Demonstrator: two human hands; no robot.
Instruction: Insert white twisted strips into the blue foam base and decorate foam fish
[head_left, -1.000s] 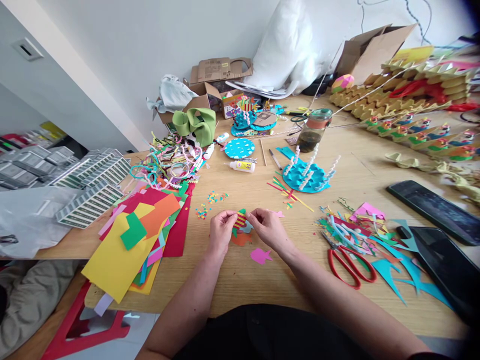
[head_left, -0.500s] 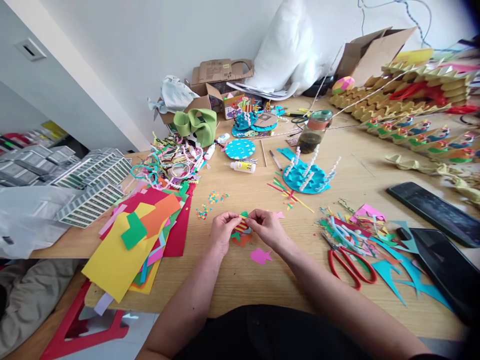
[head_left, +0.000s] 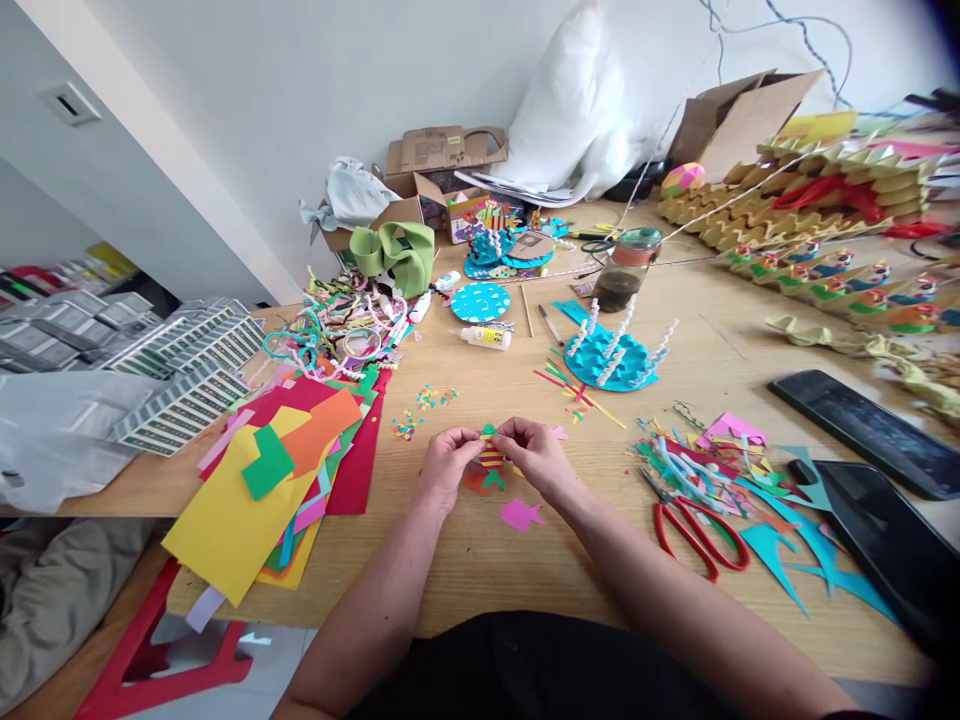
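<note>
Between my two hands, just above the table, is a small green paper fish (head_left: 491,457) with yellow and red stripes across its body. The fingertips of my left hand (head_left: 450,462) pinch its left edge. My right hand (head_left: 534,455) pinches the right edge, so both hands are closed on it. An orange paper cutout (head_left: 475,484) lies beneath, partly hidden by the fish and fingers. Closer to me, a pink paper fish (head_left: 520,515) lies flat on the table. Beyond my hands are small heaps of coloured paper dots (head_left: 407,426) and thin paper strips (head_left: 577,385).
Stacked coloured paper (head_left: 225,510) lies at left. Red-handled scissors (head_left: 701,540), paper scraps (head_left: 694,455) and two phones (head_left: 862,430) are at right. Farther back stand a glue bottle (head_left: 486,338), a blue base with twisted white stalks (head_left: 611,365) and a glass jar (head_left: 626,275).
The striped fish has turned between my fingers; its stripes now lie nearly level and its green tail points toward me. Both hands stay in nearly the same place.
</note>
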